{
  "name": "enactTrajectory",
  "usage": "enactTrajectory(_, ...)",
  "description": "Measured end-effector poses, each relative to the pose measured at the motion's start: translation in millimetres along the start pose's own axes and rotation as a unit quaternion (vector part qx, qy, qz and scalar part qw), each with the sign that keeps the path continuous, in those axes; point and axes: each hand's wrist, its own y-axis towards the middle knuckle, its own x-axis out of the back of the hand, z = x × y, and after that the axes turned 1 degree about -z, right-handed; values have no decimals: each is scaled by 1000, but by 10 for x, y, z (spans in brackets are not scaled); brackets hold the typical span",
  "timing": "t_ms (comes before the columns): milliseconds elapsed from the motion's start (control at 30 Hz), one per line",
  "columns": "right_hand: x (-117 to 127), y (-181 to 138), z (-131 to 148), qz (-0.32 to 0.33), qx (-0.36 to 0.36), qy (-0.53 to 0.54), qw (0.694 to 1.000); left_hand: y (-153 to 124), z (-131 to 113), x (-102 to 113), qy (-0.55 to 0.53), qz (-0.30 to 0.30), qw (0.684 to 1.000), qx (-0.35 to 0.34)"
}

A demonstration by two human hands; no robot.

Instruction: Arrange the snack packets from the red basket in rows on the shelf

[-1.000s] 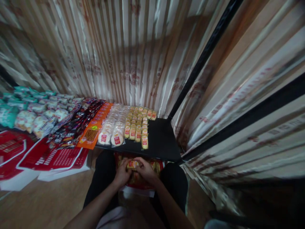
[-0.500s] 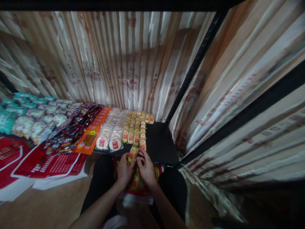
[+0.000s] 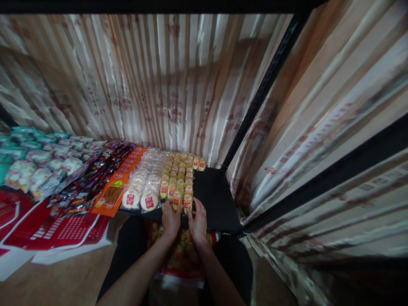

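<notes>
Small yellow snack packets [image 3: 173, 169] with red labels stand in tight rows on the black shelf. My left hand [image 3: 171, 219] is at the front of these rows, thumb and fingers around a yellow packet [image 3: 176, 201]. Beside it, my right hand [image 3: 198, 221] has its thumb and fingertips closed in on the lower right side of another yellow packet [image 3: 188, 201]. Below both hands, between my knees, sits an opened red bag [image 3: 179, 265] with more yellow packets inside, partly hidden by my forearms.
Left of the rows lie round white crackers [image 3: 149, 200] in clear wrap, orange packs [image 3: 111, 195], dark shiny packs [image 3: 86, 187] and white and teal bags [image 3: 43, 176]. Red packaging [image 3: 60, 231] hangs below the shelf's left part. A black post [image 3: 255, 106] rises at the right, before striped plastic sheeting [image 3: 165, 85].
My left hand has moved the yellow packet forward from above the bag to the front of the rows. My right hand has followed to the packet beside it. The view has shifted slightly.
</notes>
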Motion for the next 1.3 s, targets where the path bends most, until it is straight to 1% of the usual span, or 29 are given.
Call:
enactTrajectory(133,-45,-5,-5,-9,-17,18,1000,23,7,-26,3,5,1000,-4)
enactTrajectory(300,-50,-17,9,-10,-32,44,998,-2,70,-8,-37,5,998,-47)
enactTrajectory(367,-43,-12,30,-11,-35,51,998,-6,91,6,-50,10,997,-54)
enactTrajectory(567,-42,32,71,-16,-23,54,998,49,108,10,-43,27,997,-49)
enactTrajectory(767,-65,28,25,-12,-15,47,999,72,157,-28,-39,36,998,-46)
enactTrajectory(933,-80,20,2,-13,-18,30,999,66,173,-30,-46,41,997,-38)
enactTrajectory(1100,-61,5,44,-4,-30,48,998,79,171,-4,-56,49,996,-40)
enactTrajectory(1200,-25,-59,67,-24,-30,52,998,49,216,6,-83,36,995,-38)
enactTrajectory(1300,36,-168,88,-50,-13,41,998,-20,283,37,-100,19,994,-46)
